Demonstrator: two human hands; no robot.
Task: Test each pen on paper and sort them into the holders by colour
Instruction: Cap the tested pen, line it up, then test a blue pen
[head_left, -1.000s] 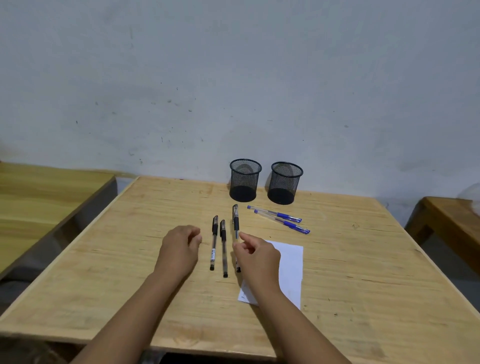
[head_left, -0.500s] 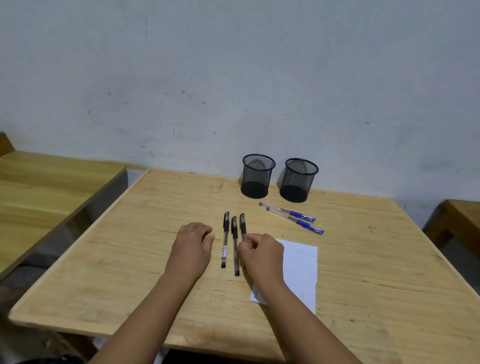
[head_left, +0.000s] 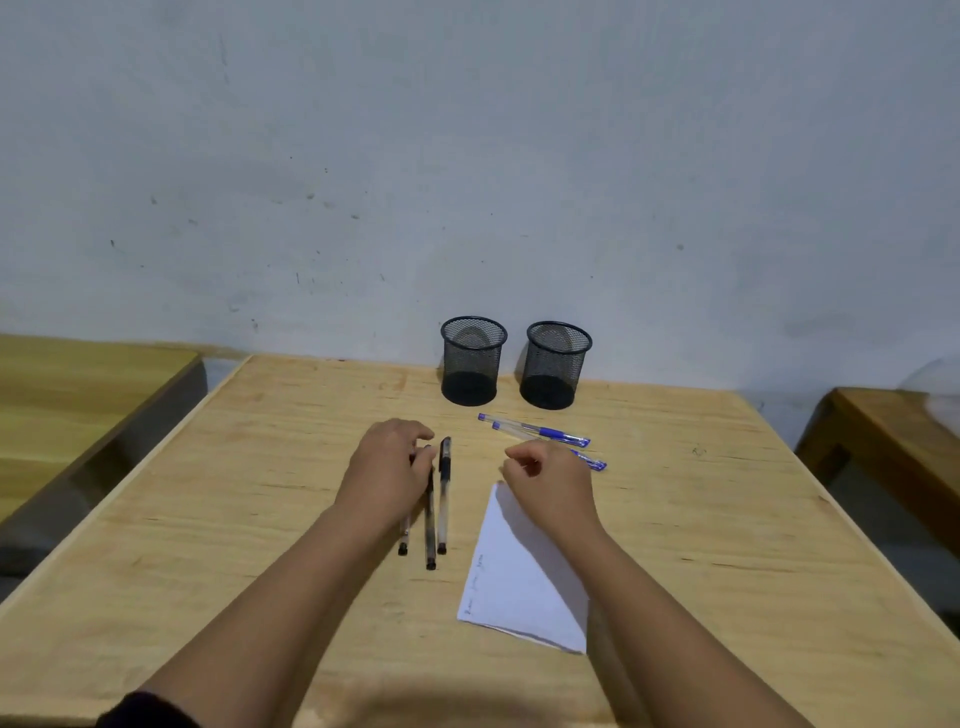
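Three black pens lie side by side on the table: the left one, the middle one and the right one. My left hand rests curled over the upper ends of the left and middle pens, its fingertips at their caps; whether it grips one is hidden. My right hand hovers with curled fingers over the top of the white paper, holding nothing. Two blue pens lie just beyond it, the nearer one partly hidden. Two black mesh holders stand empty at the far edge.
The wooden table stands against a grey wall. Another wooden table lies to the left across a gap, and a wooden bench to the right. Faint ink marks run along the paper's left edge.
My left hand has slid right onto the black pens. My right hand has left the black pens and moved right, above the paper and toward the blue pens.
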